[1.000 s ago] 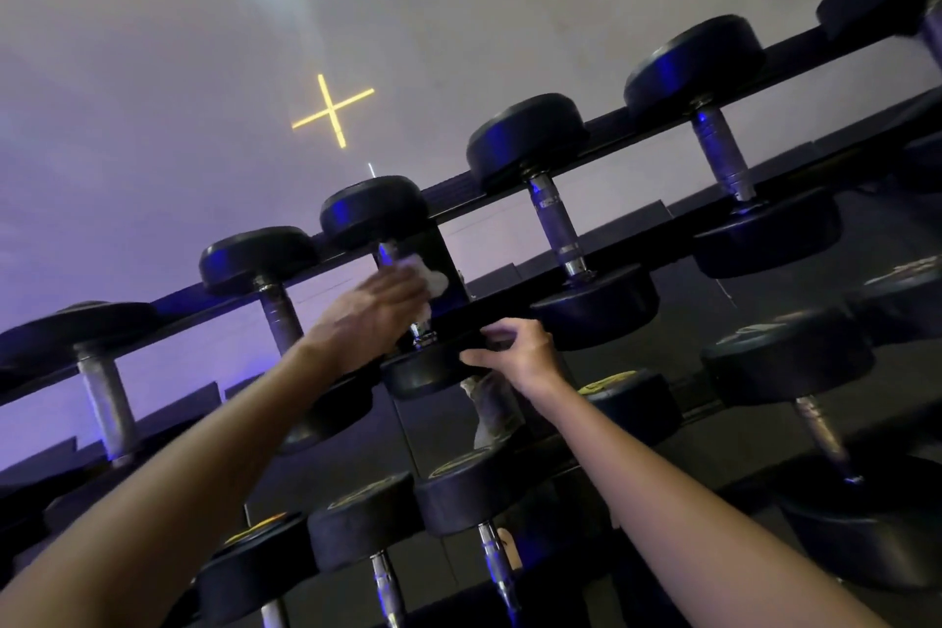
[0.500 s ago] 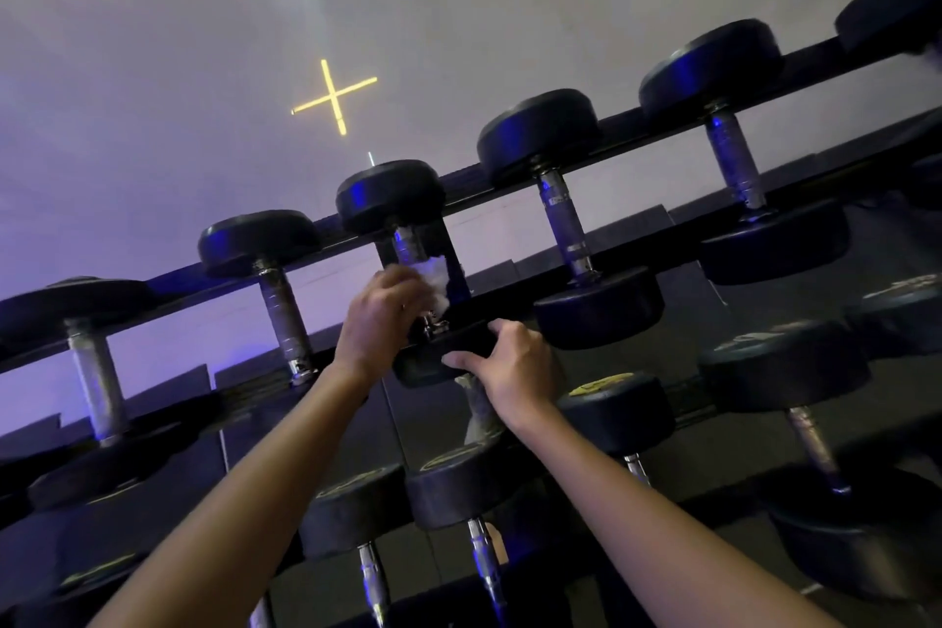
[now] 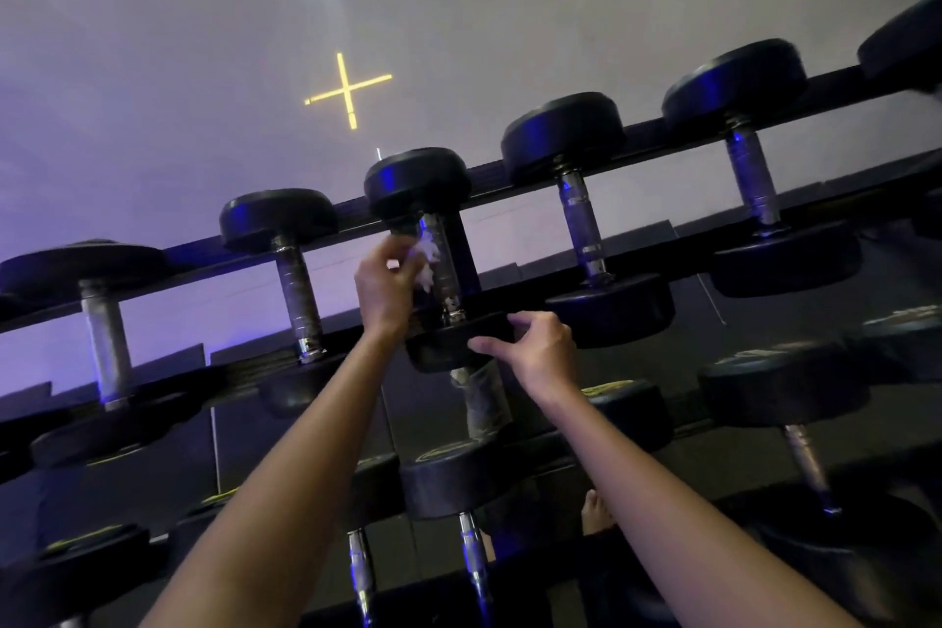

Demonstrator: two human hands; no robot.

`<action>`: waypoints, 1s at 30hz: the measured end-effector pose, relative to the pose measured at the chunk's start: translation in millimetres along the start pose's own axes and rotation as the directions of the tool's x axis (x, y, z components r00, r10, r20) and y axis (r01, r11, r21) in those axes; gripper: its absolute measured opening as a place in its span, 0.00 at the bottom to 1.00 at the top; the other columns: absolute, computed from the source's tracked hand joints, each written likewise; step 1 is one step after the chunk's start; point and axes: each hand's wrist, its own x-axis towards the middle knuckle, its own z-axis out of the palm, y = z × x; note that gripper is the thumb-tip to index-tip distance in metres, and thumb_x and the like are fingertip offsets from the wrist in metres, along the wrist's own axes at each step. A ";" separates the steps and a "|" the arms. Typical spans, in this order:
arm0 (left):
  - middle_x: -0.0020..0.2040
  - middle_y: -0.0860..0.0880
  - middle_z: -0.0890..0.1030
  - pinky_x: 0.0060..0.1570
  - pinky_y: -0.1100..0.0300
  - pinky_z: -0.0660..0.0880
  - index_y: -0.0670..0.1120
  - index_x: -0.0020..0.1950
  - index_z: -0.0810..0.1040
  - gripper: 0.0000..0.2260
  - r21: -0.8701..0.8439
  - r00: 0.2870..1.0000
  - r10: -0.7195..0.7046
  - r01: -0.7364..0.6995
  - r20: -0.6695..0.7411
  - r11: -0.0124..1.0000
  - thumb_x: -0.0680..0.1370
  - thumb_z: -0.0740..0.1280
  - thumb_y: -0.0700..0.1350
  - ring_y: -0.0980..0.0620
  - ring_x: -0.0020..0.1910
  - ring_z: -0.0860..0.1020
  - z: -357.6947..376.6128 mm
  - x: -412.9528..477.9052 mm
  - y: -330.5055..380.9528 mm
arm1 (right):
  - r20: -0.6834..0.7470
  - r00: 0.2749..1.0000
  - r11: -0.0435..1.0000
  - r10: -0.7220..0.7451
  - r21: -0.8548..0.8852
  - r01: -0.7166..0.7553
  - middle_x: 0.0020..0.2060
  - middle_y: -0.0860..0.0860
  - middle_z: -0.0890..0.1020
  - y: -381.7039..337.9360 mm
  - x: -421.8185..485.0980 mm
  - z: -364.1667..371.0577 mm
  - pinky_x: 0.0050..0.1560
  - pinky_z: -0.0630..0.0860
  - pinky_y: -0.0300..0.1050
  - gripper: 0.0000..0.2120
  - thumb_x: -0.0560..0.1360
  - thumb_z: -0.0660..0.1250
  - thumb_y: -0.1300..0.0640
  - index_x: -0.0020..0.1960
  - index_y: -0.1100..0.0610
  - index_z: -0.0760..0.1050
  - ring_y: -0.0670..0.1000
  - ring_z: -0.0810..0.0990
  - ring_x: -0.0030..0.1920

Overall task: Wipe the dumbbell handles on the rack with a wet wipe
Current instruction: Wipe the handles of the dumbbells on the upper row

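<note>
A black dumbbell point(image 3: 417, 184) lies on the top row of the rack point(image 3: 662, 133), its steel handle point(image 3: 442, 265) in the middle of the view. My left hand point(image 3: 385, 286) pinches a crumpled white wet wipe point(image 3: 427, 260) against the left side of that handle, near its upper half. My right hand point(image 3: 535, 352) grips the rim of the dumbbell's near head point(image 3: 448, 347) from the right. Below my right hand hangs a pale packet-like thing point(image 3: 484, 403), partly hidden.
More black dumbbells fill the top row to the left point(image 3: 278, 219) and right point(image 3: 563, 138), with lower rows point(image 3: 780, 382) beneath my arms. A pale wall with a yellow cross light point(image 3: 347, 89) stands behind. A bare foot point(image 3: 596, 515) shows on the floor below.
My left hand with the wipe has slid from the lower part of the handle up toward the far head. My right hand stays on the near head.
</note>
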 end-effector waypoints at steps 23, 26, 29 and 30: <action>0.26 0.49 0.74 0.30 0.66 0.73 0.42 0.38 0.74 0.09 -0.339 0.852 -0.445 0.519 0.275 0.784 0.77 0.62 0.33 0.57 0.24 0.72 9.5 -11.3 3.6 | -0.020 1.000 0.999 0.014 0.038 -0.013 0.55 0.55 0.82 11.5 10.9 0.4 0.56 0.74 0.45 0.33 0.58 0.80 0.47 0.60 0.58 0.77 0.54 0.79 0.56; 0.20 0.52 0.69 0.30 0.63 0.69 0.44 0.32 0.70 0.15 -0.427 0.847 -0.481 0.529 0.225 0.733 0.79 0.59 0.35 0.56 0.22 0.68 16.2 20.3 18.9 | -0.014 1.000 0.999 0.021 0.047 -0.020 0.55 0.55 0.81 11.6 11.2 0.8 0.57 0.74 0.46 0.34 0.58 0.80 0.47 0.61 0.58 0.77 0.54 0.79 0.57; 0.24 0.49 0.74 0.38 0.55 0.73 0.43 0.37 0.73 0.11 -0.498 0.858 -0.485 0.500 0.171 0.708 0.79 0.60 0.39 0.52 0.26 0.73 23.8 39.1 24.3 | -0.028 1.000 0.998 0.011 0.055 -0.010 0.55 0.55 0.81 12.7 11.2 1.7 0.58 0.75 0.48 0.34 0.58 0.80 0.47 0.61 0.58 0.77 0.54 0.79 0.57; 0.26 0.47 0.75 0.39 0.54 0.75 0.42 0.38 0.74 0.11 -0.473 0.851 -0.476 0.521 0.222 0.711 0.80 0.60 0.42 0.50 0.29 0.75 23.3 33.5 20.4 | -0.026 1.000 0.998 0.012 0.058 -0.010 0.56 0.55 0.81 13.5 11.4 1.5 0.58 0.75 0.47 0.34 0.59 0.80 0.47 0.61 0.58 0.77 0.54 0.79 0.57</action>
